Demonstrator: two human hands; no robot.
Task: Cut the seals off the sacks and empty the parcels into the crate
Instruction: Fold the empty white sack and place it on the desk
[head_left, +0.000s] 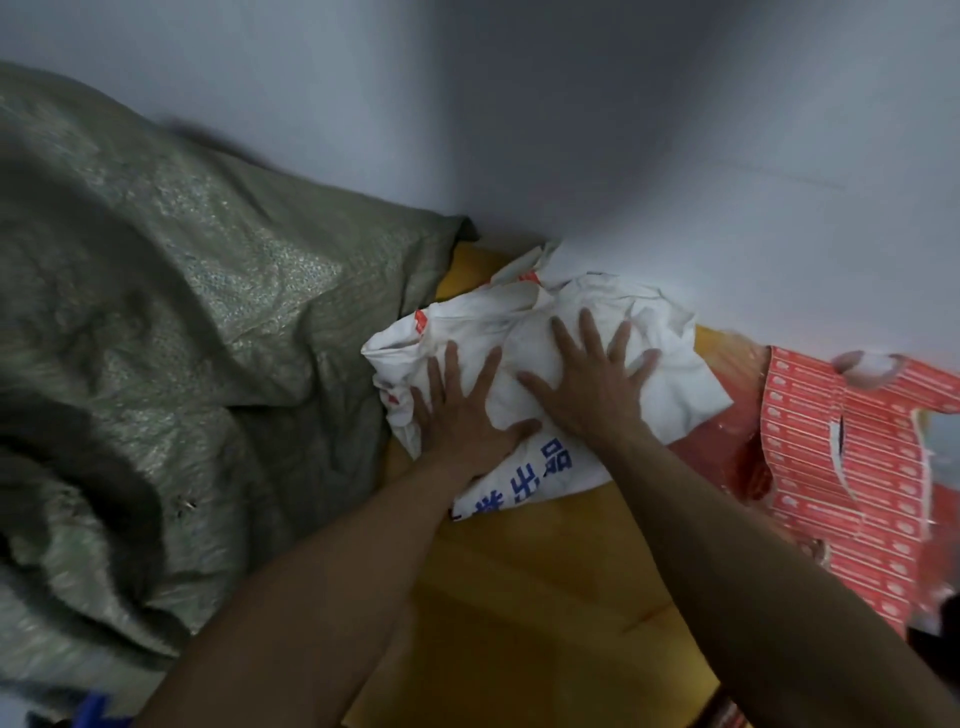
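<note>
Hands, two — left hand (462, 415), right hand (597, 384) — press one crumpled white sack (670, 379).

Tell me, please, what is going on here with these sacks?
A person presses a crumpled white sack with blue print down onto a yellow-brown surface. The left grip and the right grip are bare hands, with fingers spread flat on the sack and holding nothing. A big grey-green woven sack lies beside it on the left, and torn red packaging on the right. No cutting tool and no parcels are in view.
</note>
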